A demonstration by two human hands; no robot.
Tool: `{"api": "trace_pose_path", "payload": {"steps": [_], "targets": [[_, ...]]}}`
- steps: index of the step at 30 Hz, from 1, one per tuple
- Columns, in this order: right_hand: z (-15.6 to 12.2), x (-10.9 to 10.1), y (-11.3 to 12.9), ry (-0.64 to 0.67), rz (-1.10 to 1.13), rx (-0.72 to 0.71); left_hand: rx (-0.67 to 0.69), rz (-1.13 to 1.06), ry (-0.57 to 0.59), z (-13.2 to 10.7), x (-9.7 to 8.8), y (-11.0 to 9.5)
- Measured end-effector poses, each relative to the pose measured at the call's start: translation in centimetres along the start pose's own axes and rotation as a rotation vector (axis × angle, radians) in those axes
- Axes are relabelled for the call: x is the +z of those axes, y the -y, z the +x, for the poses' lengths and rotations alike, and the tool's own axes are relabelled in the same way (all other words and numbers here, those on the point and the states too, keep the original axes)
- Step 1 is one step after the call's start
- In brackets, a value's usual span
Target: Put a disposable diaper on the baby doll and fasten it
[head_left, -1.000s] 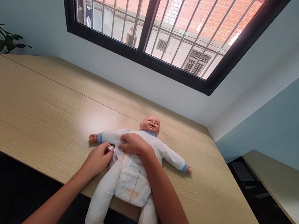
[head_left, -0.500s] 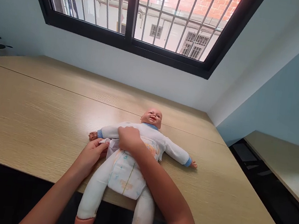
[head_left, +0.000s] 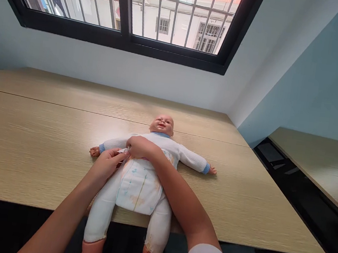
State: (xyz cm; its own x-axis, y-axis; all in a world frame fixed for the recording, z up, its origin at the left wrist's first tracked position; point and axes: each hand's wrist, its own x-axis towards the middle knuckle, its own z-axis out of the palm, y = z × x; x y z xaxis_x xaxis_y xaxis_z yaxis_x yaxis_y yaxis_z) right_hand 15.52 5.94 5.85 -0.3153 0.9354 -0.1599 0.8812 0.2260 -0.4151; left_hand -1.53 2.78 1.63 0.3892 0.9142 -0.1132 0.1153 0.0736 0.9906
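Note:
A baby doll (head_left: 162,125) in a white top with blue cuffs lies on its back, its legs hanging over the table's near edge. Around its hips is a white printed diaper (head_left: 139,191), the front panel lying up over the belly. My left hand (head_left: 111,161) pinches a white diaper tab at the side of the waist, on the left in view. Right beside it, my right hand (head_left: 139,146) is closed at the diaper's upper edge, its forearm crossing the doll's body. The fingertips of the right hand are mostly hidden, but they appear to grip the diaper's edge.
The doll lies on a light wooden table (head_left: 45,143) with a seam along its far part. Behind it stand a wall and a black-framed window (head_left: 124,37) with bars. To the right, past a dark gap, is another wooden surface (head_left: 317,158).
The camera view has shifted and levelled. My left hand has come closer to my right hand, and the white tab, stretched out before, now lies nearer the diaper's waist.

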Motion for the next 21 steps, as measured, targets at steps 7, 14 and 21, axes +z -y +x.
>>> {"api": "trace_pose_path", "payload": {"steps": [7, 14, 21], "targets": [[0.4, 0.3, -1.9, -0.125, 0.295, 0.054, 0.037, 0.144, 0.032, 0.8, 0.6, -0.8], [1.1, 1.0, -2.1, -0.237, 0.373, 0.076, 0.208, 0.468, -0.028, 0.3, 2.1, -1.6], [0.2, 0.8, -1.5, -0.281, 0.433, 0.056, 0.328, 0.687, -0.140, -0.5, 2.6, -2.6]]}}
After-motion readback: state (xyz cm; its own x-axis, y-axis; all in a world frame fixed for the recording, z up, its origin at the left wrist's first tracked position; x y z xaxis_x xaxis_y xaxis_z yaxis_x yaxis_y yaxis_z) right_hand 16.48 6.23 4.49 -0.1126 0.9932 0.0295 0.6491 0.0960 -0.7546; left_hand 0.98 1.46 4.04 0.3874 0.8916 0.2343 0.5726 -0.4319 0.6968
